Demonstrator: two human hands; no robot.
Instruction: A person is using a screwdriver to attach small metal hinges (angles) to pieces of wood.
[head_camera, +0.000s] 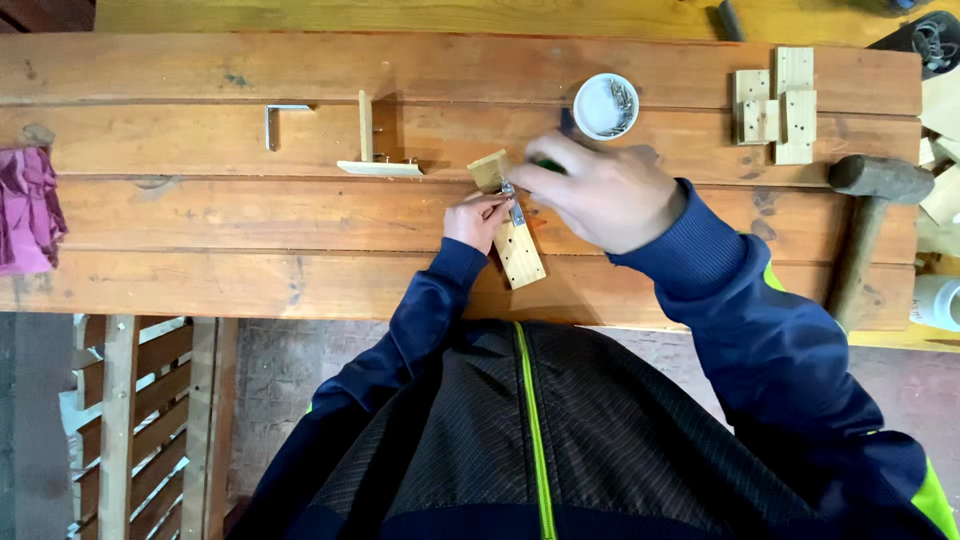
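Wooden blocks (512, 228) joined by a metal bracket (514, 206) lie near the tabletop's (200, 215) front edge, left hand (478, 218) pinching the bracket, right hand (600, 192) closed around a green-handled screwdriver (546, 165), seemingly mid-fastening; steady alignment matters.

The bench (250, 215) is seen in reddish-brown planks, while the small wooden block (519, 250) and the stacked offcuts (776, 105) at far right are pale yellow. A white cup (605, 106), a magenta cloth (28, 208) at left and a silver bracket (275, 122) are shown. Navy sleeves (760, 330) with lime-green trim are worn.
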